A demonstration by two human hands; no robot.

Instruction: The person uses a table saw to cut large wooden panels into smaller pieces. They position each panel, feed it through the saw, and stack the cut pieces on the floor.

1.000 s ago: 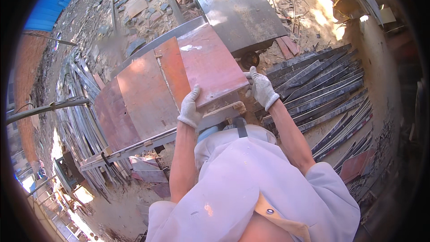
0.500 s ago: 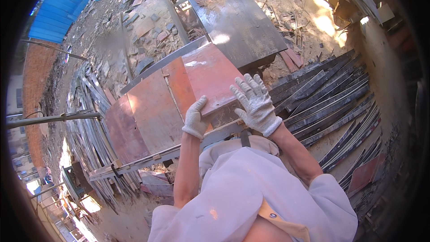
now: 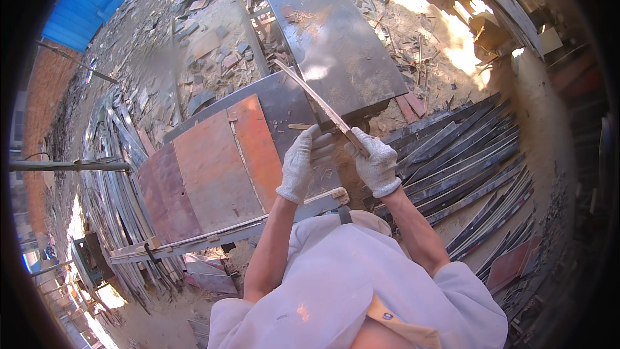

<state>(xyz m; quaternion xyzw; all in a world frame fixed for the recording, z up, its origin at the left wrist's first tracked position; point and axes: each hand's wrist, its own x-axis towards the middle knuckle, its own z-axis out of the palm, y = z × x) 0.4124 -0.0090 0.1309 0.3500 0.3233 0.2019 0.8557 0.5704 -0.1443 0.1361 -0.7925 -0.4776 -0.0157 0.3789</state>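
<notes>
A reddish plywood panel (image 3: 316, 99) stands on edge, so I see mostly its thin, pale edge running away from me. My right hand (image 3: 374, 163), in a light grey work glove, is closed on the near end of it. My left hand (image 3: 302, 163), gloved the same way, is just left of the panel with its fingers apart and holds nothing I can see. Under the hands is a dark work surface (image 3: 284, 106). On its left part lie an orange board (image 3: 257, 130) and brown-red boards (image 3: 210, 165) side by side.
A large dark sheet (image 3: 342, 39) lies on a stand ahead. Long dark strips (image 3: 465, 148) are stacked to the right, and bent thin strips (image 3: 129, 168) lie to the left. A metal pole (image 3: 71, 165) juts in from the left. Scrap pieces (image 3: 200, 45) litter the ground beyond.
The red panel lay nearly flat with both hands at it; now it is tipped on edge in my right hand. My left hand has come off it and opened.
</notes>
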